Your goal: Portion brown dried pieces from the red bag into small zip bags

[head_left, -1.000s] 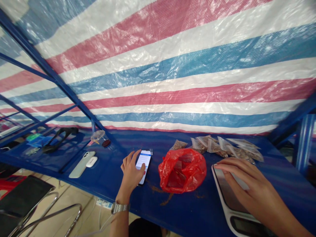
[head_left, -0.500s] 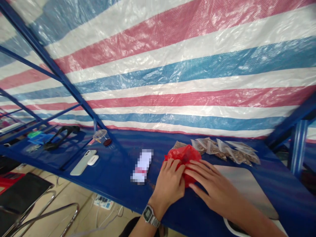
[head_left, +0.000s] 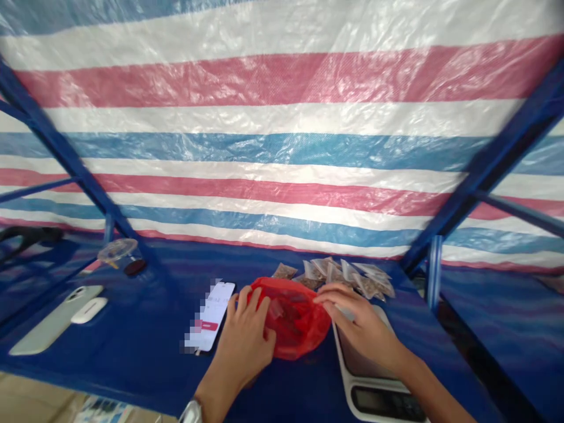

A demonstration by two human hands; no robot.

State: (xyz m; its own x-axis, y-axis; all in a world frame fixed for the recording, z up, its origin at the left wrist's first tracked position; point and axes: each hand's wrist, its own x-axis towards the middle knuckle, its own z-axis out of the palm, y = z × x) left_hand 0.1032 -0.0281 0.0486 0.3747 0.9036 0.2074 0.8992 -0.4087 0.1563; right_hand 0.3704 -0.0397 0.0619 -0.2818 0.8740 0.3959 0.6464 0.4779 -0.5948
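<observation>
A thin red plastic bag [head_left: 293, 346] sits on the blue tabletop with its mouth spread wide and facing up. Inside it lie small reddish pieces, which I cannot make out clearly. My left hand [head_left: 247, 335] has its curled fingers over the bag's left rim. On the opposite side, my right hand [head_left: 363, 326] pinches the right rim between thumb and fingers. Under my right forearm is a kitchen scale [head_left: 350, 388] with a dark display, partly covered by the hand. Just behind the red bag lie several small clear bags of brown bits [head_left: 370, 285].
A lit phone [head_left: 211, 320] lies close to my left hand. Farther left are a pale green phone [head_left: 57, 320], a white case [head_left: 89, 310] and a clear plastic cup [head_left: 118, 251] on its side. Blue metal posts [head_left: 434, 273] and a striped sheet [head_left: 282, 141] stand behind.
My hands have moved apart, and the red bag's mouth has gone from bunched to spread wide. The view has turned right, and more of the scale's front shows.
</observation>
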